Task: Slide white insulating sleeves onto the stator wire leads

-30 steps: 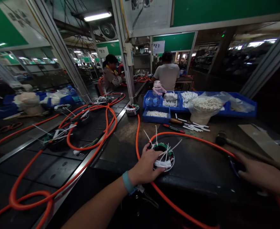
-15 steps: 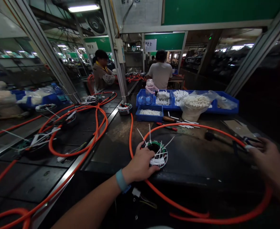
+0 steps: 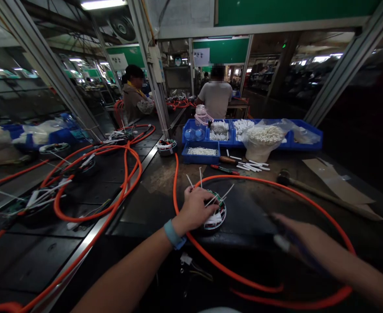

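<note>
Moving inward since earlier, your right hand (image 3: 297,232) is clutching a blurred dark-blue-handled tool (image 3: 304,251), while your left hand (image 3: 196,209) is gripping, apparently steadying, the round white-rimmed assembly (image 3: 220,217) beneath its fingers.

The white-rimmed, ring-shaped part (image 3: 222,217) is green and black inside, with slender white plastic ties (image 3: 228,191). The long, flexible cable (image 3: 230,177) is plain orange. From the part, open plastic bins (image 3: 235,142) at one o'clock are solid blue; the looped wristband (image 3: 173,234) at eight is pale blue. The flat surface (image 3: 250,208) is black, mottled brown.
</note>
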Available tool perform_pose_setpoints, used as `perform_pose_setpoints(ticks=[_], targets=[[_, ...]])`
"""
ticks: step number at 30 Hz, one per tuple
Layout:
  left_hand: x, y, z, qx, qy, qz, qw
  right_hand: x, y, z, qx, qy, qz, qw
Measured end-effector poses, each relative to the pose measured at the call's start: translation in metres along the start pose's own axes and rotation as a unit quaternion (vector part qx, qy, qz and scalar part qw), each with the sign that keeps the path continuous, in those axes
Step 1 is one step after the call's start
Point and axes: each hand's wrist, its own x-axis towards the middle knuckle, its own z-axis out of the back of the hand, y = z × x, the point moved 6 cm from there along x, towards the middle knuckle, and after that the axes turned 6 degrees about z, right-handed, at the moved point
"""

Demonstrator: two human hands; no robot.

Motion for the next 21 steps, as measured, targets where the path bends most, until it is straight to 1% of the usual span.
perform_pose_setpoints(ticks=[1, 2, 3, 4, 7, 8, 9, 10, 12, 15, 18, 19, 21], targets=[[0.003, 0.0, -0.001, -0.006, 0.015, 0.004, 1.0, 0.005, 0.022, -0.008, 0.001, 0.035, 0.046, 0.998], [0.005, -0.001, -0.001, -0.01, 0.029, 0.002, 1.0, 0.011, 0.039, -0.013, -0.002, 0.065, 0.082, 0.995], [0.005, -0.002, 0.0, -0.009, 0.037, -0.001, 0.999, 0.017, 0.05, -0.015, -0.016, 0.088, 0.097, 0.991], [0.005, -0.003, 0.002, -0.001, 0.033, -0.002, 0.999, 0.024, 0.056, -0.014, -0.043, 0.101, 0.1, 0.989], [0.003, -0.004, 0.014, 0.072, -0.033, 0.022, 0.997, 0.042, 0.062, -0.006, -0.122, 0.117, 0.121, 0.978], [0.002, -0.004, 0.016, 0.1, -0.046, 0.024, 0.994, 0.047, 0.063, -0.003, -0.143, 0.118, 0.129, 0.974], [0.003, -0.006, 0.016, 0.12, -0.043, 0.016, 0.992, 0.05, 0.064, -0.001, -0.156, 0.117, 0.136, 0.971], [0.004, -0.007, 0.013, 0.127, -0.027, 0.003, 0.992, 0.053, 0.066, 0.001, -0.163, 0.116, 0.143, 0.969], [0.008, -0.009, 0.006, 0.1, 0.01, -0.02, 0.995, 0.058, 0.071, 0.002, -0.169, 0.114, 0.153, 0.967], [0.013, -0.007, 0.0, 0.029, 0.023, -0.016, 0.999, 0.068, 0.081, 0.0, -0.169, 0.115, 0.171, 0.964], [0.011, -0.002, 0.0, -0.023, 0.015, -0.018, 0.999, 0.072, 0.085, -0.005, -0.176, 0.109, 0.192, 0.959], [0.01, 0.001, 0.002, -0.04, 0.005, -0.016, 0.999, 0.07, 0.083, -0.008, -0.179, 0.106, 0.194, 0.959], [0.005, 0.008, 0.01, -0.077, -0.034, -0.003, 0.996, 0.064, 0.074, -0.014, -0.181, 0.101, 0.18, 0.962]])
